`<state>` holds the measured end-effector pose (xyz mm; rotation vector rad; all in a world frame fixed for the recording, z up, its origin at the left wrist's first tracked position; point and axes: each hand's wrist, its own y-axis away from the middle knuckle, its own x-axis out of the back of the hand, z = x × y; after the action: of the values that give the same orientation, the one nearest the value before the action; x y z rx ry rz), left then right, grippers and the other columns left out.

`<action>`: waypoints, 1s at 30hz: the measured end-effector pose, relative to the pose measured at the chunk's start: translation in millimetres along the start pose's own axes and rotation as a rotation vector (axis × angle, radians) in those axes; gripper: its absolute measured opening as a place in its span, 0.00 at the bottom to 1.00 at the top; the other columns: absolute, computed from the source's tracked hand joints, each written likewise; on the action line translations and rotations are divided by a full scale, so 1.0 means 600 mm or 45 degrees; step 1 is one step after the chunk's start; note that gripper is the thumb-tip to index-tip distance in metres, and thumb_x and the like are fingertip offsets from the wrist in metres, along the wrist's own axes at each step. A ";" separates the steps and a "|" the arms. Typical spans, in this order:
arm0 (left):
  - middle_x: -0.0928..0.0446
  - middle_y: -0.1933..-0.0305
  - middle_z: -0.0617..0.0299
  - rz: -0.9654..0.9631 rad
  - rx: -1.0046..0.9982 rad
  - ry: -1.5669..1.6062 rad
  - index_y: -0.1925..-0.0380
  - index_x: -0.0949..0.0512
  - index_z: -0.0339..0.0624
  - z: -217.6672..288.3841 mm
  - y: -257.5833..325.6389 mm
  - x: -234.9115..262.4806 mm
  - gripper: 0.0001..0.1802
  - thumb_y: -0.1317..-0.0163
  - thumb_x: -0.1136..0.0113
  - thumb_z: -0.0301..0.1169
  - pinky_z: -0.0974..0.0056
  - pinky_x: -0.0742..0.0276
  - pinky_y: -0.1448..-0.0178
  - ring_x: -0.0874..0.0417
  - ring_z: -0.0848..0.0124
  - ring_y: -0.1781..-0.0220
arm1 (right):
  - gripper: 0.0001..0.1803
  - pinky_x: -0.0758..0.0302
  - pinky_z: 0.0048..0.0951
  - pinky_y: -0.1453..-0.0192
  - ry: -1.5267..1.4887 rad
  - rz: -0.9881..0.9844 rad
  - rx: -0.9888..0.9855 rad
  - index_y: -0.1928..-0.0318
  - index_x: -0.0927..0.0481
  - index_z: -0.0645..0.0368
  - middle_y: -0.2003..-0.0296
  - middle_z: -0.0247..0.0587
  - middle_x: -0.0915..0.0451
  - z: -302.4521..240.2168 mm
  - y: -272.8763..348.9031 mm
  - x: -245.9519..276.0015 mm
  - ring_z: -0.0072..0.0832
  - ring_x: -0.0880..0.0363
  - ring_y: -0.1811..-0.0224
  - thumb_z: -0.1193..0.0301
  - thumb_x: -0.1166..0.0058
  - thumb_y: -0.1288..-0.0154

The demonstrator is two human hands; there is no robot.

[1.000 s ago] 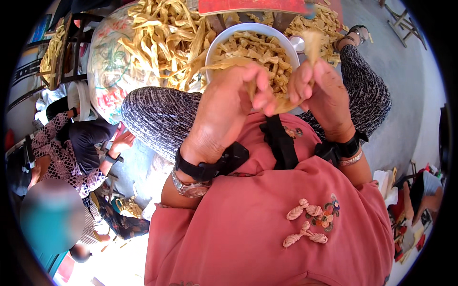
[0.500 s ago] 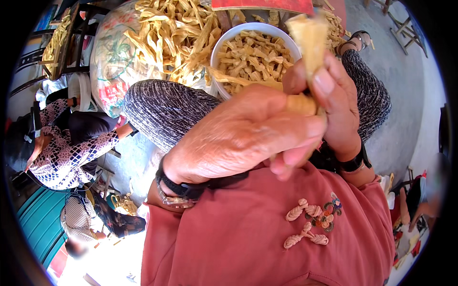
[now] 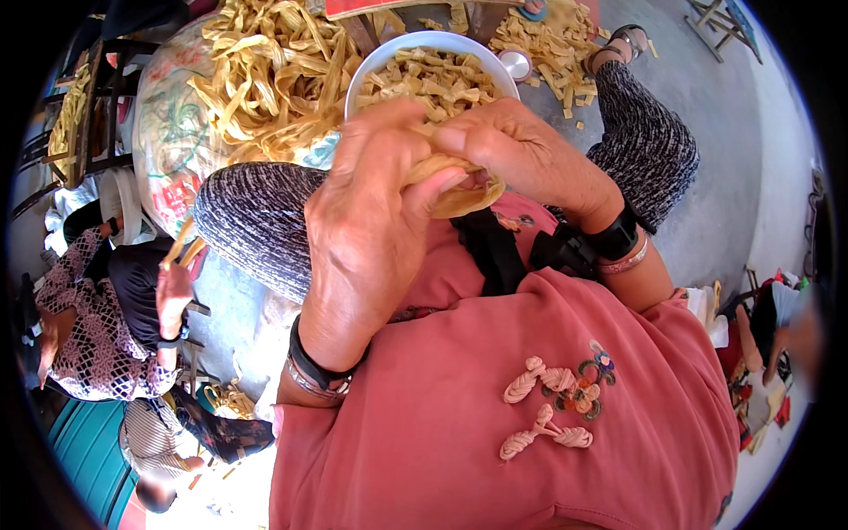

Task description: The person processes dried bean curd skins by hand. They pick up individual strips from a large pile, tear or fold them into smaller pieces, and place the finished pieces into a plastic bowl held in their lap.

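Both hands meet above my lap, near the front of a white bowl (image 3: 433, 38). My left hand (image 3: 358, 221) is closed on a pale yellow, husk-like strip (image 3: 473, 201), its thumb pressed to the inside of a curved loop. From the other side my right hand (image 3: 539, 155) pinches the same strip, thumb and fingers together. The loop bulges below the fingertips; the rest of it is hidden by the hands. Short folded yellow pieces (image 3: 433, 78) fill the bowl.
Long dried strips (image 3: 274, 79) lie heaped on a printed plastic sack (image 3: 168, 119) at the left. Beyond the bowl stand a red-topped stool (image 3: 389, 7) and a pile of folded pieces (image 3: 556, 44). At far left a co-worker's hand (image 3: 172, 287) holds a yellow strip.
My hands have moved left and spread apart. The strip, earlier pointing up from my right hand, is now bent into a loop between both. The view has shifted slightly.
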<state>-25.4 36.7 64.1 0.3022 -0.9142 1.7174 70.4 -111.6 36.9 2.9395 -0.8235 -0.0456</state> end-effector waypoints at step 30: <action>0.26 0.50 0.54 -0.137 0.497 1.040 0.38 0.36 0.35 -0.054 0.000 -0.065 0.32 0.41 0.39 0.33 0.68 0.28 0.46 0.24 0.71 0.50 | 0.19 0.39 0.14 0.78 -0.201 0.303 -0.011 0.68 0.29 0.59 0.77 0.27 0.32 0.050 0.014 -0.004 0.12 0.36 0.80 0.55 0.59 0.28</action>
<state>-3.6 31.9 18.8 -0.1067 0.0329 1.6882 62.7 -119.8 7.8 2.8353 -1.1857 -0.2664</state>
